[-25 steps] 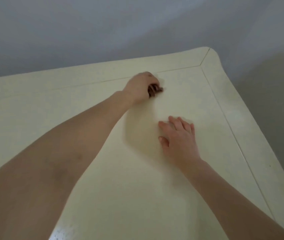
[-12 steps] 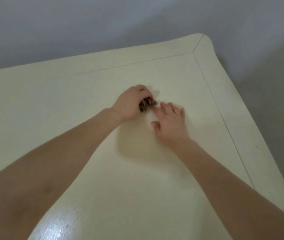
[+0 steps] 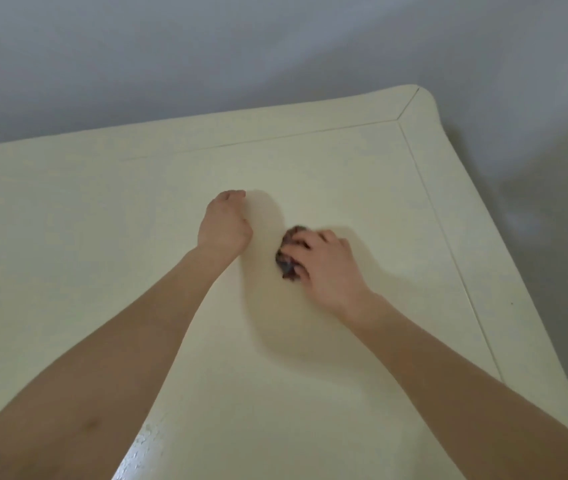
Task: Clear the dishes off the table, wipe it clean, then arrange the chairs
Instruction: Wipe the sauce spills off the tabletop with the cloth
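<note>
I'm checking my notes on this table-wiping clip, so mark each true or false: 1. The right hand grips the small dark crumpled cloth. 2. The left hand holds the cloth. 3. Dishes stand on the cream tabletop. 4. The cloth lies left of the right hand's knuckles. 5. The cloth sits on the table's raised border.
1. True: the right hand curls its fingers over the small dark crumpled cloth.
2. False: the left hand holds nothing visible and is apart from the cloth.
3. False: no dishes show on the visible part of the cream tabletop.
4. True.
5. False: it lies on the inner panel, well inside the border.
</note>
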Demonstrator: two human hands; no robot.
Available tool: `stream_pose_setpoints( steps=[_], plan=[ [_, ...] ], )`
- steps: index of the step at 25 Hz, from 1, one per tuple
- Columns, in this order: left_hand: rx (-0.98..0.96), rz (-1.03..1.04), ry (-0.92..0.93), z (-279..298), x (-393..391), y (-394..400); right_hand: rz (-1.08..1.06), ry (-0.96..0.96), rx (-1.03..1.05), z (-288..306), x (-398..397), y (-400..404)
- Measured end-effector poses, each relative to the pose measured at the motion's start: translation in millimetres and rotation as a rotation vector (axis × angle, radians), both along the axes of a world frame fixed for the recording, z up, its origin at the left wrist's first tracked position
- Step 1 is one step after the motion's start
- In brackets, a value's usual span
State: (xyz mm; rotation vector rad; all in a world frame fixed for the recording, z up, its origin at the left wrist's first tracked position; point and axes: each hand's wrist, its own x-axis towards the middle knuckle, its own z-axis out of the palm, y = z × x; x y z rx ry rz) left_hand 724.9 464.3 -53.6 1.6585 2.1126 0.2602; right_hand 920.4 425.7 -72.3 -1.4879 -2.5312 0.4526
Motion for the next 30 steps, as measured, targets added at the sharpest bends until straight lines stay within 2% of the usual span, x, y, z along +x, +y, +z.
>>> stream_pose_setpoints(
  steps=[2, 4, 8, 10, 12, 13, 14, 17, 19, 20, 22, 24, 25, 26, 28, 29, 30],
  plan=[
    [-0.064, -0.087, 0.071, -7, 1, 14, 0.149, 0.066, 0.042, -5, 16, -16],
    [-0.105, -0.140, 0.199, -14, 8, 20, 0.218, 0.118, 0.059, -8, 18, 23],
    [-0.122, -0.138, 0.283, -19, 15, 24, -0.124, 0.083, 0.072, -8, -3, 152],
    [-0.120, -0.119, 0.282, -19, 15, 25, -0.291, -0.055, 0.114, -5, -6, 202],
    [-0.123, -0.114, 0.266, -18, 16, 26, -0.383, -0.155, 0.150, -1, -9, 221],
    [-0.125, -0.115, 0.262, -18, 17, 26, -0.377, -0.143, 0.138, 0, -14, 218],
    [-0.127, -0.118, 0.263, -18, 18, 25, -0.311, -0.102, 0.123, -4, -19, 206],
    [-0.137, -0.123, 0.276, -14, 18, 25, 0.113, 0.035, 0.120, -30, -23, 152],
    [-0.148, -0.128, 0.290, -9, 18, 27, 0.291, 0.093, 0.148, -32, -5, 164],
    [-0.150, -0.126, 0.293, -7, 18, 28, 0.235, 0.134, 0.174, -29, 6, 185],
    [-0.147, -0.119, 0.293, -6, 18, 28, -0.124, 0.148, 0.182, -21, 25, 229],
    [-0.153, -0.116, 0.286, -6, 17, 34, -0.534, 0.009, 0.104, -18, 19, 259],
    [-0.167, -0.117, 0.273, -4, 18, 37, -0.579, -0.029, 0.065, -16, -3, 262],
    [-0.185, -0.123, 0.266, -2, 18, 43, -0.471, -0.054, 0.043, -13, -34, 258],
    [-0.239, -0.139, 0.281, 3, 16, 55, 0.013, -0.056, 0.042, -14, -100, 244],
    [-0.262, -0.142, 0.290, 5, 17, 59, 0.222, -0.057, 0.023, -17, -116, 240],
    [-0.282, -0.140, 0.297, 6, 17, 62, 0.326, -0.021, -0.021, -16, -116, 244]
  ],
)
